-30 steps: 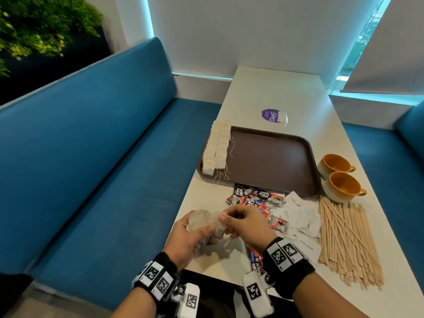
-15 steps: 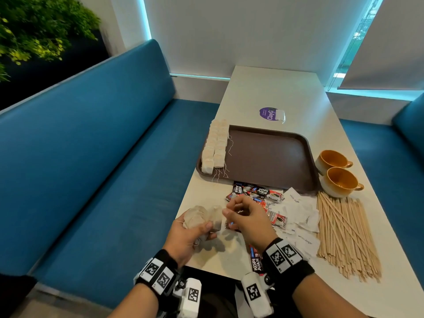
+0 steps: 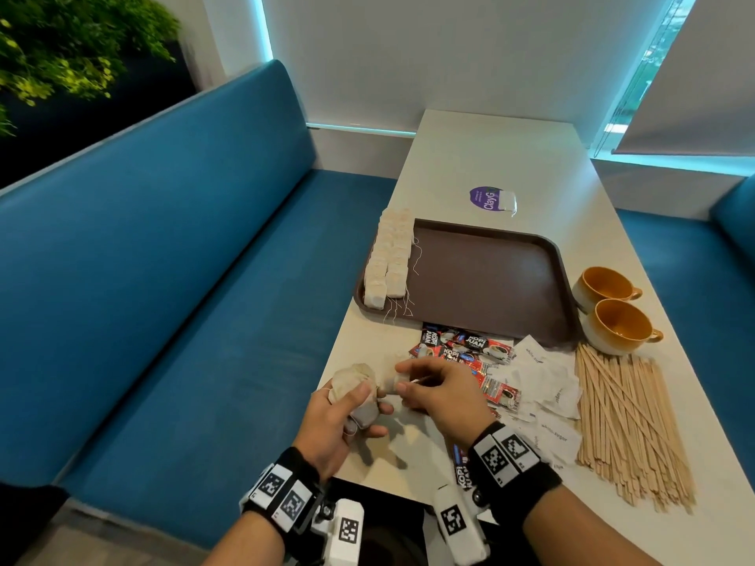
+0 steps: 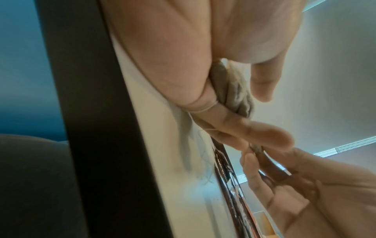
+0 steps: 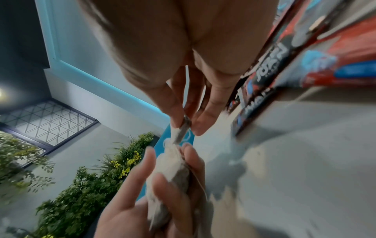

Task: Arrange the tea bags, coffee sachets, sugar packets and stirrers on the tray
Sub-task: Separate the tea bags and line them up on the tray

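My left hand grips a bunch of pale tea bags over the table's near left corner; the bunch shows between thumb and fingers. My right hand pinches one tea bag at the edge of that bunch. The brown tray lies further up the table with two rows of tea bags along its left side. Red coffee sachets, white sugar packets and wooden stirrers lie on the table before the tray.
Two orange cups stand right of the tray. A purple sticker is beyond it. A blue bench runs along the left of the table; a plant is at the far left.
The hands have stayed at the near corner, with the right fingers working at the bunch. The head view has shifted slightly.
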The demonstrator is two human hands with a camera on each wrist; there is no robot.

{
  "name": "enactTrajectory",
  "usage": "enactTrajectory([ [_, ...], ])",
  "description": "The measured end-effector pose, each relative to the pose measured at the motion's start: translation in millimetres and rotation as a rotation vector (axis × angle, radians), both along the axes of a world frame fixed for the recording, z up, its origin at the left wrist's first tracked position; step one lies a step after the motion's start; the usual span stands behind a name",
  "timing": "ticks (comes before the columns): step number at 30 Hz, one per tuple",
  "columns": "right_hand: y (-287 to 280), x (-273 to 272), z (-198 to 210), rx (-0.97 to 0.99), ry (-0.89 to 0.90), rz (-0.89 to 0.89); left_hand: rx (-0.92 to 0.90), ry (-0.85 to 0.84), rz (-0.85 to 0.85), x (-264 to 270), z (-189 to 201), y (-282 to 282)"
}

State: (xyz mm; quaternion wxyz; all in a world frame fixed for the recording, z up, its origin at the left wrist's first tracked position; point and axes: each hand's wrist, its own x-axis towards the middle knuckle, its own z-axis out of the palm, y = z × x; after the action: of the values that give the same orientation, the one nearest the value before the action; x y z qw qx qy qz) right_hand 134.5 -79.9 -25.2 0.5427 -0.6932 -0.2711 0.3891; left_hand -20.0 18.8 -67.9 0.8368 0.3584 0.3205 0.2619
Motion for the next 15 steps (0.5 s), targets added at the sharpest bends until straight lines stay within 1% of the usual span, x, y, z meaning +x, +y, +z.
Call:
enactTrajectory([
  [5, 28.5, 38.9, 20.2, 0.016, -0.13, -0.02, -0.02, -0.06, -0.027, -0.7, -8.7, 6.6],
  [10, 82.7, 92.9, 15.3, -0.04, -0.231, -0.062, -0.01, -0.06, -0.055, 1.7, -12.7, 8.0],
  [13, 112.6, 109.3, 8.3, -0.083, -0.236, -0.01, 0.001, -0.026, -0.08, 3.0, -14.3, 8.6],
  [15, 127.8, 112.6, 3.5, -0.153, -0.292, 0.046, 0.015, 0.007, -0.108, 3.2, -14.3, 9.3],
])
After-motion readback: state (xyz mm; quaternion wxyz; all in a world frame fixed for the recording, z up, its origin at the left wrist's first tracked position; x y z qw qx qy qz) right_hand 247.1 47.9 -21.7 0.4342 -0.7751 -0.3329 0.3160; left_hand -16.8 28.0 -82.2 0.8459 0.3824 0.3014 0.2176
